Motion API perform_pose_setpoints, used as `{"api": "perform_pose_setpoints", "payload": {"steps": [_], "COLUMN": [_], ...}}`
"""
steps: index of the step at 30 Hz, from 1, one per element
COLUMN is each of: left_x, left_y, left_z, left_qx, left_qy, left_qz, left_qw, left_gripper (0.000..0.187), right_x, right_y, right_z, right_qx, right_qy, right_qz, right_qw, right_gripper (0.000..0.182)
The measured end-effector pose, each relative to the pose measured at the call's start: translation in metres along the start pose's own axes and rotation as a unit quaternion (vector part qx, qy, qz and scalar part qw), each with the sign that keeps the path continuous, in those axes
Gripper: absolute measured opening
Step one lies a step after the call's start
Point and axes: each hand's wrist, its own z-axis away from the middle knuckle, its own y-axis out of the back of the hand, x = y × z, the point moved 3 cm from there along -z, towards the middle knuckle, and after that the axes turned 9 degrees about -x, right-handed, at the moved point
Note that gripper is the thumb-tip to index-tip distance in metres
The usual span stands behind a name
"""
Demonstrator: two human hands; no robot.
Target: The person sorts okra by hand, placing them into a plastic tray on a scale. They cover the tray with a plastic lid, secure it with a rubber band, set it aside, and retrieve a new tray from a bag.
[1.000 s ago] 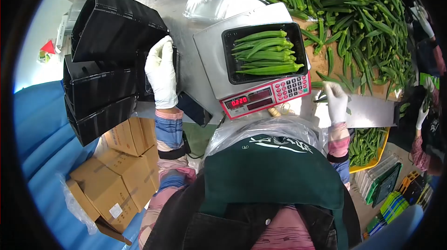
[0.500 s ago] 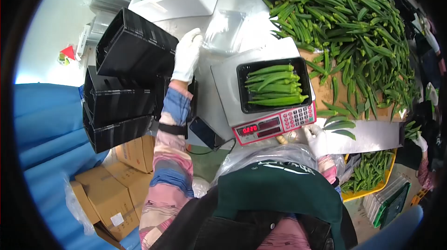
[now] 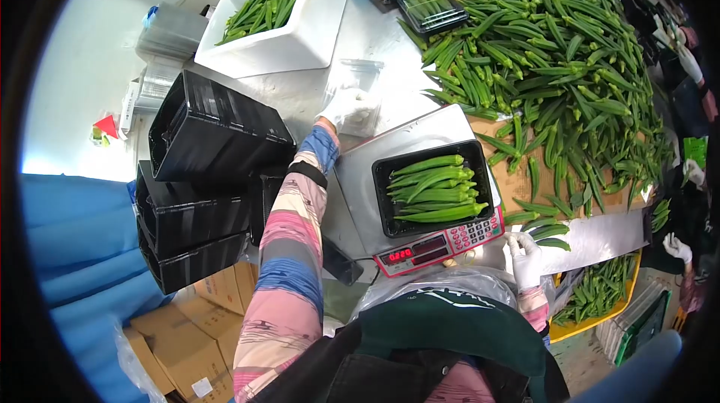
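On the scale (image 3: pixel 360 193), a black tray (image 3: pixel 382 200) holds green okra pods (image 3: pixel 435 191) laid side by side, the red display (image 3: pixel 396 257) reading 0.220. Beyond it to the left, the white-gloved left hand (image 3: pixel 351 109) is over clear plastic packaging (image 3: pixel 356 75); glare hides whether its fingers close on it. The right hand (image 3: pixel 523 262), fingers bent, is just beside the keypad (image 3: pixel 472 233), near some loose okra (image 3: pixel 553 243); whether thumb and fingertips meet cannot be told.
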Motion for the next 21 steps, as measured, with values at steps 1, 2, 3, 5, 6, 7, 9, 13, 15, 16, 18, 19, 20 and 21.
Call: {"api": "perform_pose_setpoints", "payload": {"steps": [1,2,3,5,6,7,9,13,15,16,18,19,20,21], "left_x": [-0.002,-0.003,0.001,0.006,0.008,0.011,0.009,0.001,0.0,-0.002,-0.001,0.005,0.008,0.005], "left_y": [0.0,0.001,0.0,-0.004,-0.011,-0.015,-0.012,-0.007,-0.003,-0.001,-0.002,-0.005,-0.006,-0.003], "left_z": [0.001,0.0,0.0,0.001,0.003,0.007,0.007,0.001,-0.003,-0.005,-0.002,0.002,0.004,0.001], "left_qx": [-0.028,-0.038,-0.048,-0.008,0.042,0.093,0.069,0.072,0.037,0.02,0.056,0.073,0.074,0.075], "left_qy": [0.014,0.025,0.037,0.035,0.022,0.01,0.017,0.018,0.022,0.024,0.01,0.003,0.004,0.005], "left_qz": [0.068,0.063,0.059,0.012,-0.03,-0.073,-0.043,-0.052,-0.044,-0.04,-0.078,-0.098,-0.118,-0.138], "left_qw": [0.997,0.997,0.996,0.999,0.998,0.993,0.997,0.996,0.998,0.999,0.995,0.993,0.99,0.988], "left_gripper": [0.016,0.017,0.018,0.02,0.02,0.021,0.021,0.023,0.024,0.024,0.023,0.023,0.024,0.025], "right_x": [-0.002,-0.004,-0.008,-0.014,-0.014,-0.014,-0.014,-0.012,-0.009,-0.006,-0.004,-0.004,-0.004,-0.004], "right_y": [0.001,0.003,0.004,0.006,0.006,0.005,0.004,0.002,0.0,-0.001,-0.002,-0.003,-0.004,-0.004], "right_z": [-0.003,-0.006,-0.009,-0.015,-0.015,-0.017,-0.018,-0.014,-0.012,-0.012,-0.013,-0.013,-0.014,-0.014], "right_qx": [-0.003,-0.007,-0.009,-0.013,-0.011,-0.01,-0.009,-0.016,-0.022,-0.025,-0.028,-0.029,-0.029,-0.028], "right_qy": [0.002,0.003,0.004,0.007,0.011,0.015,0.015,0.0,-0.003,-0.003,-0.006,-0.01,-0.013,-0.011], "right_qz": [-0.004,-0.008,-0.005,0.002,0.004,0.006,0.002,-0.007,-0.007,-0.008,-0.01,-0.012,-0.014,-0.014], "right_qw": [1.0,1.0,1.0,1.0,1.0,1.0,1.0,1.0,1.0,1.0,1.0,0.999,0.999,0.999], "right_gripper": [0.013,0.013,0.013,0.013,0.012,0.012,0.012,0.013,0.013,0.013,0.013,0.013,0.013,0.013]}}
